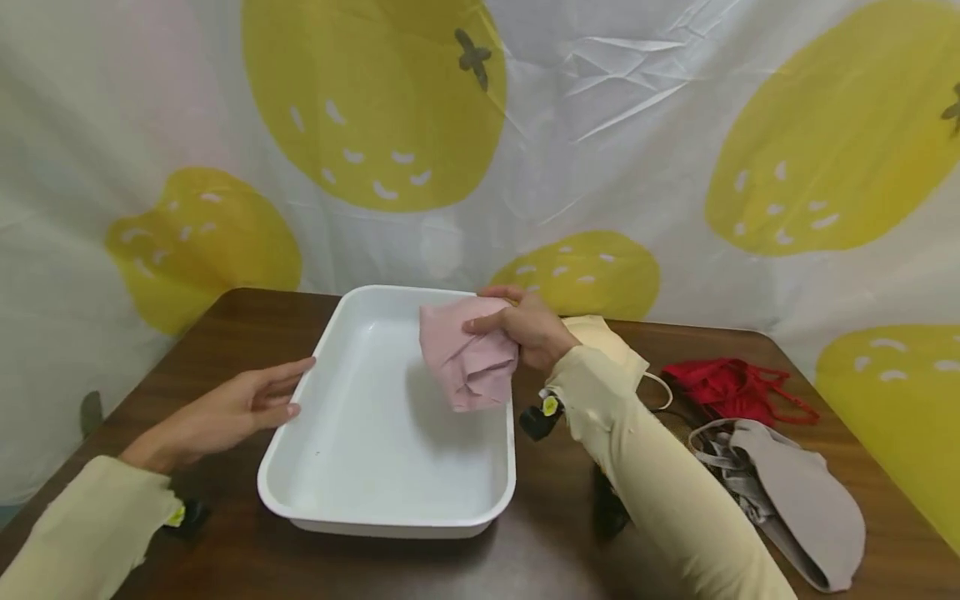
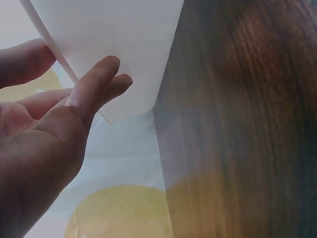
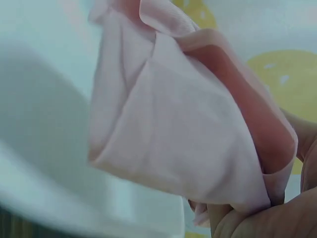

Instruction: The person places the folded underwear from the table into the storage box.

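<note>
A white rectangular tray [image 1: 375,487] stands on the brown table. Over its right side my right hand [image 1: 528,327] holds a folded pink garment [image 1: 468,354] above the tray floor, thumb on top. In the right wrist view the garment [image 3: 173,124] hangs in soft folds with a ribbed strip at its upper end. My left hand [image 1: 225,417] touches the tray's left rim with extended fingers. The left wrist view shows its thumb at the rim and two fingers of the left hand [image 2: 54,124] beside the outer wall of the tray [image 2: 133,34].
Right of the tray lie a cream garment [image 1: 600,337], a red strappy bra [image 1: 727,387] and a grey bra [image 1: 802,500]. Something dark lies partly hidden under my right forearm. A lemon-print curtain [image 1: 600,125] hangs behind the table [image 1: 540,533].
</note>
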Action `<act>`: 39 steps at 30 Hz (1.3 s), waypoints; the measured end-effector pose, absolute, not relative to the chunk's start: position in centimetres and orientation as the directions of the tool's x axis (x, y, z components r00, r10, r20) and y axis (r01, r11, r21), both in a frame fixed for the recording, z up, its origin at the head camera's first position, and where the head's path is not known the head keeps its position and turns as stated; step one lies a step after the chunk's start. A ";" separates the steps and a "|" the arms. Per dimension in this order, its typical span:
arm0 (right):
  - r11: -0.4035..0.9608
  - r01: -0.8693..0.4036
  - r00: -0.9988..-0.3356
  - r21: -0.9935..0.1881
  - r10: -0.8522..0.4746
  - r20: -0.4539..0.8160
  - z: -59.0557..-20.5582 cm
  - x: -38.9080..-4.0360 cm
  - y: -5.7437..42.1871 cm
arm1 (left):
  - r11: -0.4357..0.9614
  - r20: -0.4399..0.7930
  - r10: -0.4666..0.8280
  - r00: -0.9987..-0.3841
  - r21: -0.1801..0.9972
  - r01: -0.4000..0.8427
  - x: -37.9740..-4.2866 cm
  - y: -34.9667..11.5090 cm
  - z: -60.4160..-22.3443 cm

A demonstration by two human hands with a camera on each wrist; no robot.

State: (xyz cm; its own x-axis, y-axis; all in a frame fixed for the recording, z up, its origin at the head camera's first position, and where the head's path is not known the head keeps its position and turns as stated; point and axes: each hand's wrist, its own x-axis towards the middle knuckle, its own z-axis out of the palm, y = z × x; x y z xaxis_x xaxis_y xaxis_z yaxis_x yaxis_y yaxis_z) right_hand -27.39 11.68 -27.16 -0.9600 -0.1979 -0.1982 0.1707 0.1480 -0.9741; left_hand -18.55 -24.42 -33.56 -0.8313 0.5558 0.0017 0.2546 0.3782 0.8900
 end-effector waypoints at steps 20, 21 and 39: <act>0.217 0.205 -0.968 -0.954 -0.096 -0.230 -28.4 -29.8 6.1 | 0.394 0.017 0.547 -0.837 0.877 0.275 -18.7 -24.8 -33.5; 0.222 0.202 -0.969 -0.954 -0.097 -0.228 -28.5 -29.8 5.9 | 0.395 0.017 0.547 -0.837 0.876 0.276 -18.7 -24.8 -33.5; 0.902 -0.118 -0.989 -0.414 -0.144 -0.033 -30.3 -29.7 3.0 | 0.414 -0.010 0.539 -0.842 0.874 0.254 -18.7 -24.7 -33.4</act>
